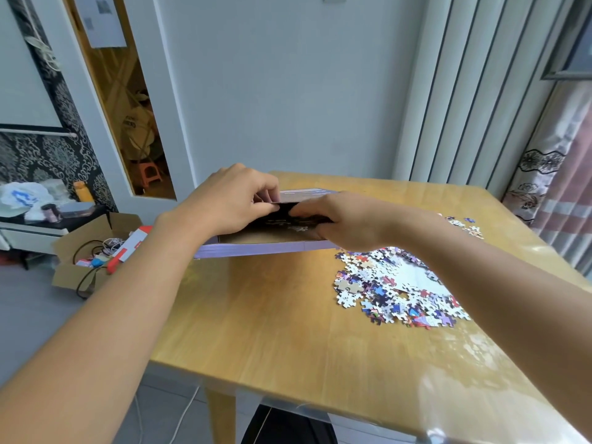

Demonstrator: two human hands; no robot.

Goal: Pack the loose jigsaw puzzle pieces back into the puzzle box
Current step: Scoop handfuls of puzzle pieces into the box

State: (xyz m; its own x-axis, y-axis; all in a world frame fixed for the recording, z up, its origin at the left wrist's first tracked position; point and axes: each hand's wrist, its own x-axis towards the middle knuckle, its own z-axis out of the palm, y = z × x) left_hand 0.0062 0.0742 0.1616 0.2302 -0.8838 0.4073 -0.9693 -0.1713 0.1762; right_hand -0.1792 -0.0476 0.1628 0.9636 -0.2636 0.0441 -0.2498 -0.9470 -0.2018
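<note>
— Tipping looked likely: the puzzle box point(256, 248) overhung the table point(272, 315) edge, and both hands pulled at its opening.
— Their grips?
— Left hand point(230, 203) curled on the flap; right hand point(346, 219) curled around the box's rim.
— Contents?
— A few pieces showed inside. The main pile of puzzle pieces point(397, 286) lay right of the box.

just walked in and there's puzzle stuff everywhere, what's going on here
A person is working at the purple puzzle box on the wooden table. The left hand grips its far edge, and the right hand reaches into the opening. Most loose puzzle pieces lie in a pile to the right, with a few more near the far edge.
</note>
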